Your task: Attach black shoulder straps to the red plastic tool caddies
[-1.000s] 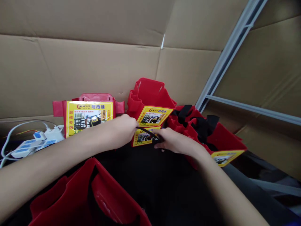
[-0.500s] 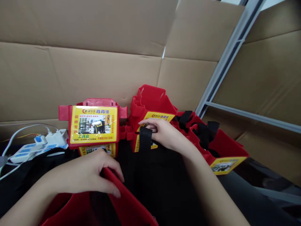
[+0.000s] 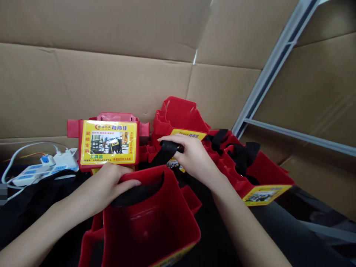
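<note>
Dim light, faint sheen inside nearest red box (image 3: 152, 218), blurred dark upper-right corner

From where I stand, tall sheets of brown cardboard (image 3: 97, 81) wall off the back, creased from side to side, with a slim bright gap (image 3: 195, 57) showing through. Over on the right, a grey metal post (image 3: 271, 72) runs up at a slant, a thinner crossbar (image 3: 300, 136) reaching off it, and more cardboard panels (image 3: 317, 85) behind. The lower right corner is dim.
</note>
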### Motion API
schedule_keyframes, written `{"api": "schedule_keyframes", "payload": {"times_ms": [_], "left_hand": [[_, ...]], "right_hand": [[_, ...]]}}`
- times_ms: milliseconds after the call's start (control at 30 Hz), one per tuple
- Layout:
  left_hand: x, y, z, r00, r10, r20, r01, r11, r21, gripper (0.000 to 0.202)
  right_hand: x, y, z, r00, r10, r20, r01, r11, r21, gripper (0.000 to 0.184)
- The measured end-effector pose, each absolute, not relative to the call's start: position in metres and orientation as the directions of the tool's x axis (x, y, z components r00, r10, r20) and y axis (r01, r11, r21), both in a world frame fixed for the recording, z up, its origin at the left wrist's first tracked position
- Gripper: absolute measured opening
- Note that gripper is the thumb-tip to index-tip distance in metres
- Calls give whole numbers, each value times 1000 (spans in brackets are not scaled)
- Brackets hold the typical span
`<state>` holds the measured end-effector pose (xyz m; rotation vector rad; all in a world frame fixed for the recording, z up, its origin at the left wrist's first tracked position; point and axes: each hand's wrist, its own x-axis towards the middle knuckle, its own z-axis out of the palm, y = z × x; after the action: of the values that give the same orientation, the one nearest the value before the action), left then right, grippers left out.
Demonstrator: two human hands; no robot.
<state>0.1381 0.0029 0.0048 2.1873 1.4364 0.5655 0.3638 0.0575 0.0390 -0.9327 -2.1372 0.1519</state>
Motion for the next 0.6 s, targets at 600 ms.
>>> {"api": "schedule_keyframes", "payload": {"times_ms": [600], "left_hand": [[150,29,12,65,912,404,128,-409,904,31]], "right_hand": [[337,58,14,-460,755,469,270,621,-736,46]]}}
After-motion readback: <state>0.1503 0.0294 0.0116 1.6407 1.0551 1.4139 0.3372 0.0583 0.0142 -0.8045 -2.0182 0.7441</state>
